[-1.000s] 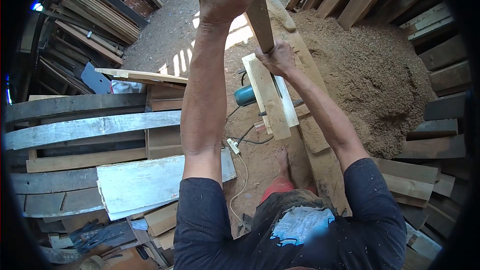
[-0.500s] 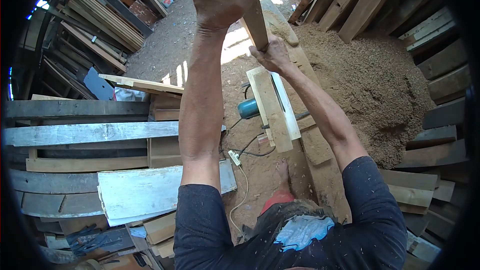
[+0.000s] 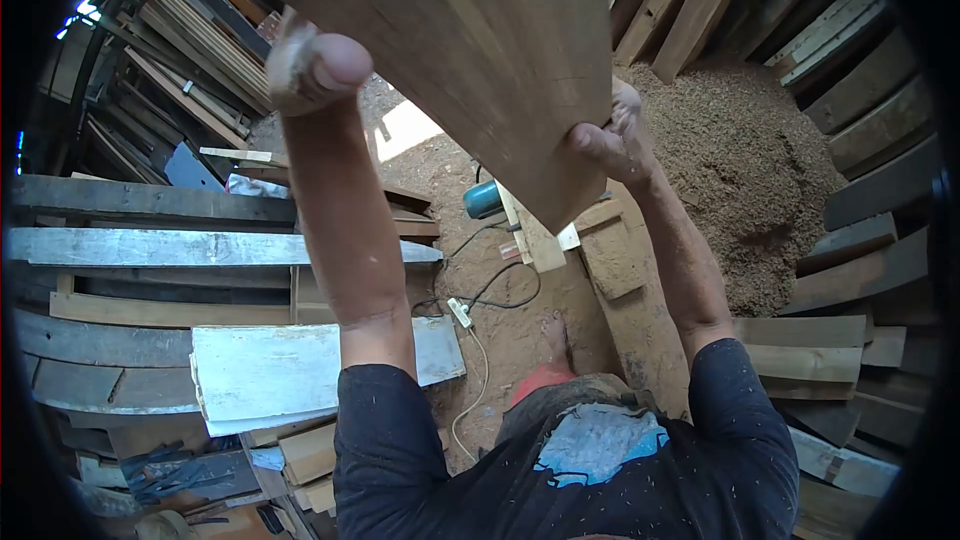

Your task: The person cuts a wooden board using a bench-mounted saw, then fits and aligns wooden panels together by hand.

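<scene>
A wide wooden board (image 3: 490,60) is held up in front of me, its broad face turned toward my head and its lower corner pointing down. My left hand (image 3: 315,70) grips the board's left edge, thumb toward me and fingers hidden behind. On the lower right edge, my right hand (image 3: 618,140) clasps the board with its thumb on the near face. Beneath the board, partly covered by it, is a machine with a green motor housing (image 3: 483,200) and a wooden top piece (image 3: 540,245).
A large sawdust heap (image 3: 740,170) lies on the right, with planks (image 3: 700,10) leaning behind it. Stacked boards (image 3: 200,247) and a pale panel (image 3: 265,370) fill the left. A power strip (image 3: 459,313) and cables lie on the floor near my bare foot (image 3: 553,335).
The board was seen nearly edge-on and farther away; now its broad face is turned toward me and it is closer. My left hand has moved left and down, my right hand slightly right and down.
</scene>
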Motion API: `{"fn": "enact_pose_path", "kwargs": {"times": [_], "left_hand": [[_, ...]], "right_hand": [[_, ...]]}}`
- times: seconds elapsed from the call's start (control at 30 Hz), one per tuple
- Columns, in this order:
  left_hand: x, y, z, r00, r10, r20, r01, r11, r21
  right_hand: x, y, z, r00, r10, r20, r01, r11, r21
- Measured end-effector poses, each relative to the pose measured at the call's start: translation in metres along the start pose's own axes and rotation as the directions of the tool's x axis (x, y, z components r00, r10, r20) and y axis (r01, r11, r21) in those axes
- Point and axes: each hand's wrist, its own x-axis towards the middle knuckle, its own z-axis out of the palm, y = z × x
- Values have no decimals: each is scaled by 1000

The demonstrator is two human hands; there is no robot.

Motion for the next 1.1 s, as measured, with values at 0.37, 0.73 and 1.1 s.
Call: {"fn": "enact_pose_path", "kwargs": {"times": [0.37,0.73,1.1], "left_hand": [[-76,-24,131,977,-152,-147,122,974,-193],[-91,-42,164,998,36,-43,-37,999,-15],[-92,-28,159,995,97,34,-102,888,448]], "right_hand": [[-80,24,-29,961,269,64,-256,953,-159],[-136,24,3,855,516,46,-346,634,-691],[-147,63,14,892,450,-38,-401,751,-524]]}}
